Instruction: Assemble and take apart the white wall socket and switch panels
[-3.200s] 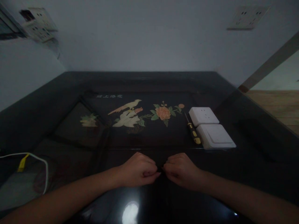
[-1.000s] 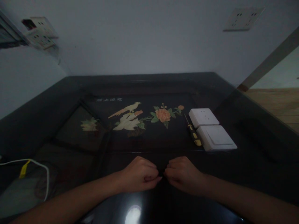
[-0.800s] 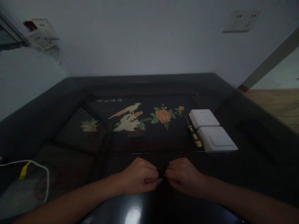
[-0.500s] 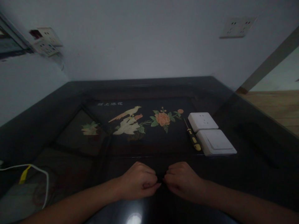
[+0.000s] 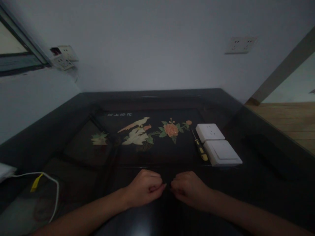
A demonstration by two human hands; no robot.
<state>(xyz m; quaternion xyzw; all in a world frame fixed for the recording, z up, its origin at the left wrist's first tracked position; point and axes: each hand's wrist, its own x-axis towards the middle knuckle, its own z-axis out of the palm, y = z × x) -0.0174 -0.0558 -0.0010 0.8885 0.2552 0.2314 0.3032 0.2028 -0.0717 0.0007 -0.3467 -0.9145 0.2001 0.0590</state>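
My left hand point(image 5: 145, 186) is curled into a fist at the near side of the dark glossy table point(image 5: 157, 205), its thumb along the front of the fingers. Facing it across a small gap, my right hand point(image 5: 190, 190) is closed in the same way. Neither fist shows anything in it. Beyond the right hand lies a screwdriver point(image 5: 201, 150) with a black and yellow handle, its tip pointing away from me. Just right of it are a white socket panel point(image 5: 210, 132) and, nearer to me, a white switch panel point(image 5: 222, 152), close together.
Inlaid birds and a flower point(image 5: 171, 129) decorate the tabletop. On the left are a white cable point(image 5: 57, 193) with a yellow tag point(image 5: 36, 183) and part of a white object point(image 5: 6, 171). Sockets point(image 5: 241, 45) are mounted on the wall behind, and a window point(image 5: 19, 55) is at upper left.
The camera view has shifted, so the table's far part and the wall sockets appear lower and more of the window shows. Both fists stay closed in nearly the same place.
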